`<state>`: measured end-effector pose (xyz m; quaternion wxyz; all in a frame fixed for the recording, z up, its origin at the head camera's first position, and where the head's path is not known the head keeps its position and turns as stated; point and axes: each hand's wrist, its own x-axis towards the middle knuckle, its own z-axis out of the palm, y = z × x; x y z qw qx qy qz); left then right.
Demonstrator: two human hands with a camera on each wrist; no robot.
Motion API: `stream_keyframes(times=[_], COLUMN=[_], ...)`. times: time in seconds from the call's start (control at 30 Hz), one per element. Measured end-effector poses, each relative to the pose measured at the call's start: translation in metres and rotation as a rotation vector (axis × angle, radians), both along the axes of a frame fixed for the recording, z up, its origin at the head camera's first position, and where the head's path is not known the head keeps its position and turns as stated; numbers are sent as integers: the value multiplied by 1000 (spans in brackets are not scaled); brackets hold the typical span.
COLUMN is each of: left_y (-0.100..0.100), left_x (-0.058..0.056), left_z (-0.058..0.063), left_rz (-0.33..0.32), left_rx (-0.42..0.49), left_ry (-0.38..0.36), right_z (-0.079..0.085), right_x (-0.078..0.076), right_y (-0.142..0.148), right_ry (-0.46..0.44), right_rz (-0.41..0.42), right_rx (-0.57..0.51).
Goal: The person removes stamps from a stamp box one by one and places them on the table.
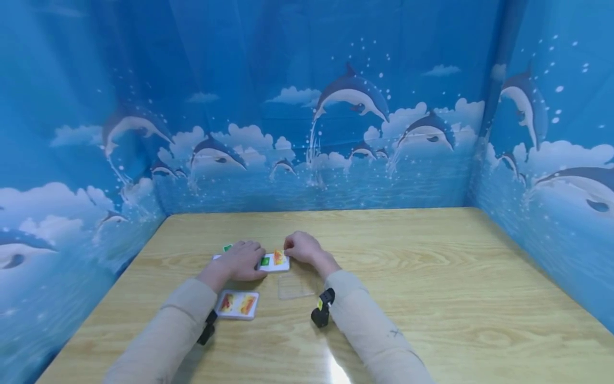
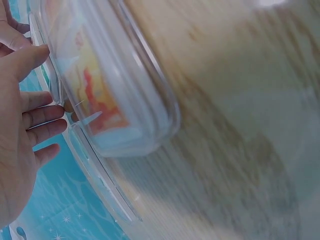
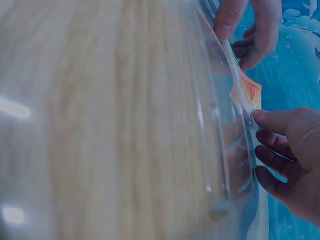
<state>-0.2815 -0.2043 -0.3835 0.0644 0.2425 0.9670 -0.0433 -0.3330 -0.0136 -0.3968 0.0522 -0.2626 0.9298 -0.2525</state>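
In the head view my left hand (image 1: 242, 260) rests over the left part of white cards lying on the table, with its thumb by the near edge. Its fingers look fairly straight in the left wrist view. A white card (image 1: 266, 269) with a green square shows between the hands. At its right end my right hand (image 1: 304, 247) pinches a small card with an orange picture (image 1: 279, 257). That piece stands tilted up in the right wrist view, where the right thumb (image 3: 272, 120) touches its lower corner. The left palm hides part of the cards.
Nearer me lies a stack of picture cards (image 1: 237, 305) in a clear case. A clear plastic tray (image 1: 296, 288) sits to its right. Another green-marked card (image 1: 227, 248) peeks out behind the left hand. Dolphin-printed curtains (image 1: 307, 106) border the wooden table (image 1: 455, 293).
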Motion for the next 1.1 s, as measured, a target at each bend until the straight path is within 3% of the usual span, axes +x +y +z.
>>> stream_keyframes(times=[0.37,0.57,0.93,1.1], left_y=[-1,0,-1,-1], left_x=[-4,-5,-4,-3], left_z=[-2,-4,-5,-3], left_rz=[-3,-13,3,-5], left_rx=[-7,-22,-18,-23], left_ry=[10,17,13,5], right_z=[3,2,1,-1], right_x=[-6,-14,-17,-18], right_y=[23,36,48,47], right_ry=[-206,-181,-144,-150], right_rz=[-9,-47,-240,-290], right_rx=[-213,-264,-294,-290])
